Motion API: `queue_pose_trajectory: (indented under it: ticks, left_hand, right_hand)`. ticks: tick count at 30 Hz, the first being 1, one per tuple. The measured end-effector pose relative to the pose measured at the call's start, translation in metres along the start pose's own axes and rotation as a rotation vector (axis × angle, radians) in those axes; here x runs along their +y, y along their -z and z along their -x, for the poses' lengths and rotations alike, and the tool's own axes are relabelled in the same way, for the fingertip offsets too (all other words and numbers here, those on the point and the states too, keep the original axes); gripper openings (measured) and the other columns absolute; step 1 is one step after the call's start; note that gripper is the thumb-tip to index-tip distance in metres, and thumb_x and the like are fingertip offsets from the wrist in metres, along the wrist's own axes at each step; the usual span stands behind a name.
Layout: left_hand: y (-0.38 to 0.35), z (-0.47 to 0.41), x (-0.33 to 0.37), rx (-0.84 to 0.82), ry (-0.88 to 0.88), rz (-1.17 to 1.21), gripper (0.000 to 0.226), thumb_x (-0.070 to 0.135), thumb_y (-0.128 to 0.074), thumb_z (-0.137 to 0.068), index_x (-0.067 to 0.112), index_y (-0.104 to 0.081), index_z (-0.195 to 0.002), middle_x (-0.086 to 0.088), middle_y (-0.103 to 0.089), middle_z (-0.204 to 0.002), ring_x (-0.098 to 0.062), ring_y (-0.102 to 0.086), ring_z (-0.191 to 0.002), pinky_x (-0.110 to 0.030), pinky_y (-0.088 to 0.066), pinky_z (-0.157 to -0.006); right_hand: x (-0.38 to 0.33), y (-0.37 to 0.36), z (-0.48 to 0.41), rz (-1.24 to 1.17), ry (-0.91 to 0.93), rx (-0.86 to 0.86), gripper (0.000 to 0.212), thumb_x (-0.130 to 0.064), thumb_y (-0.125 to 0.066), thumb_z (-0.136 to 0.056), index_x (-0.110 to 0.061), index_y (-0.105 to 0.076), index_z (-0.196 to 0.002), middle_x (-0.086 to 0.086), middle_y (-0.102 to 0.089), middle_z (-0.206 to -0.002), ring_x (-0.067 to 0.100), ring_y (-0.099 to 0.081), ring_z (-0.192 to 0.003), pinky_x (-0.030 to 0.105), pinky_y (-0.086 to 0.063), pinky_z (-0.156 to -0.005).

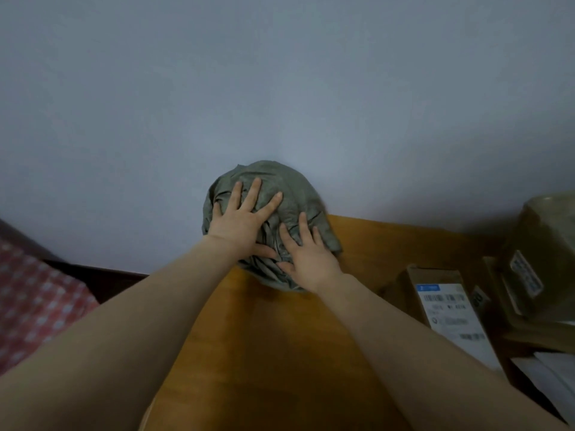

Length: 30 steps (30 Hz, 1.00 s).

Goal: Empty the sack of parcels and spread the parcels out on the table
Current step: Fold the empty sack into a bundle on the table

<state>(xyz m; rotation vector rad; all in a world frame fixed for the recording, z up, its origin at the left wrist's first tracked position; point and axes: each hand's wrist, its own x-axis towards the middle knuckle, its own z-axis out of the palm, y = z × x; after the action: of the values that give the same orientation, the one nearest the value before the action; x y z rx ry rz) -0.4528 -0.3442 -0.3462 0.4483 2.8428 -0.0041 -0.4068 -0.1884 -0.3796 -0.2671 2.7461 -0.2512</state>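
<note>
Pressing flat, the open left hand (241, 220) and right hand (306, 255) cover the grey sack (289, 194).

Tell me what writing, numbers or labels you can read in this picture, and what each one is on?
No text can be read here.
White shipping label on the cardboard box: barcodes and a blue strip, print too blurred.
Label on the taped parcel: blurred, unreadable.
Small dark tag between them: unreadable.
Grey sack under both hands: no print visible.
</note>
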Motion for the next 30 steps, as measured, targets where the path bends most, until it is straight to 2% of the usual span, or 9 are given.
queue_pose_trajectory:
  ticks: [10, 14, 18, 22, 25, 27, 30]
  left_hand:
    - [-0.021, -0.037, -0.023, -0.141, 0.078, 0.103, 0.11, 0.075, -0.058, -0.069, 0.05, 0.019, -0.143, 0.003, 0.031, -0.155, -0.031, 0.023, -0.144, -0.063, -0.008, -0.114]
    - [-0.016, -0.033, -0.019, -0.139, 0.1, 0.094, 0.11, 0.073, -0.059, -0.07, 0.05, 0.02, -0.143, 0.002, 0.031, -0.155, -0.032, 0.023, -0.144, -0.063, -0.008, -0.114]
    - [-0.018, -0.033, -0.014, -0.132, 0.114, 0.077, 0.11, 0.073, -0.059, -0.071, 0.049, 0.02, -0.143, 0.002, 0.03, -0.155, -0.033, 0.022, -0.144, -0.063, -0.009, -0.114]
    - [-0.019, -0.031, -0.01, -0.117, 0.136, 0.047, 0.109, 0.074, -0.056, -0.072, 0.048, 0.022, -0.143, 0.001, 0.032, -0.154, -0.033, 0.024, -0.143, -0.064, -0.007, -0.113]
    - [-0.015, -0.019, -0.002, -0.038, 0.134, -0.055, 0.106, 0.077, -0.05, -0.074, 0.044, 0.023, -0.144, -0.005, 0.028, -0.156, -0.034, 0.023, -0.143, -0.064, 0.0, -0.113]
    - [-0.012, -0.007, 0.006, 0.098, 0.115, -0.17, 0.104, 0.078, -0.047, -0.075, 0.04, 0.017, -0.147, -0.012, 0.014, -0.157, -0.035, 0.014, -0.145, -0.059, 0.002, -0.113]
    - [-0.004, 0.012, 0.017, 0.222, 0.086, -0.152, 0.101, 0.071, -0.051, -0.079, 0.035, 0.01, -0.15, -0.013, -0.001, -0.156, -0.033, 0.004, -0.145, -0.057, 0.0, -0.113]
  right_hand:
    - [-0.004, -0.006, -0.043, 0.004, -0.014, -0.085, 0.071, -0.039, -0.039, -0.099, -0.031, 0.01, -0.15, 0.004, 0.029, -0.155, 0.035, 0.006, -0.146, 0.051, -0.016, -0.117]
    - [-0.006, 0.0, -0.024, -0.008, -0.008, -0.112, 0.078, -0.052, -0.04, -0.094, -0.028, 0.008, -0.151, 0.005, 0.028, -0.155, 0.036, 0.009, -0.145, 0.051, -0.014, -0.117]
    - [-0.002, -0.007, -0.021, 0.007, -0.027, -0.115, 0.074, -0.046, -0.039, -0.097, -0.028, 0.009, -0.151, 0.004, 0.028, -0.155, 0.033, 0.008, -0.146, 0.05, -0.015, -0.118]
    - [-0.01, -0.009, -0.026, 0.031, -0.076, -0.132, 0.075, -0.043, -0.039, -0.098, -0.027, 0.012, -0.15, 0.004, 0.03, -0.154, 0.032, 0.01, -0.146, 0.049, -0.011, -0.118]
    - [-0.006, 0.003, -0.012, 0.071, -0.074, -0.132, 0.077, -0.051, -0.04, -0.095, -0.03, 0.009, -0.15, 0.004, 0.027, -0.156, 0.03, 0.008, -0.146, 0.047, -0.007, -0.119]
    - [-0.003, 0.012, 0.002, 0.063, -0.062, -0.079, 0.075, -0.054, -0.042, -0.093, -0.033, 0.001, -0.151, 0.005, 0.021, -0.157, 0.032, 0.004, -0.145, 0.045, -0.01, -0.118]
    - [0.0, 0.019, 0.028, -0.023, -0.055, 0.002, 0.069, -0.05, -0.044, -0.094, -0.037, -0.007, -0.15, 0.005, 0.016, -0.158, 0.034, 0.0, -0.145, 0.044, -0.015, -0.118]
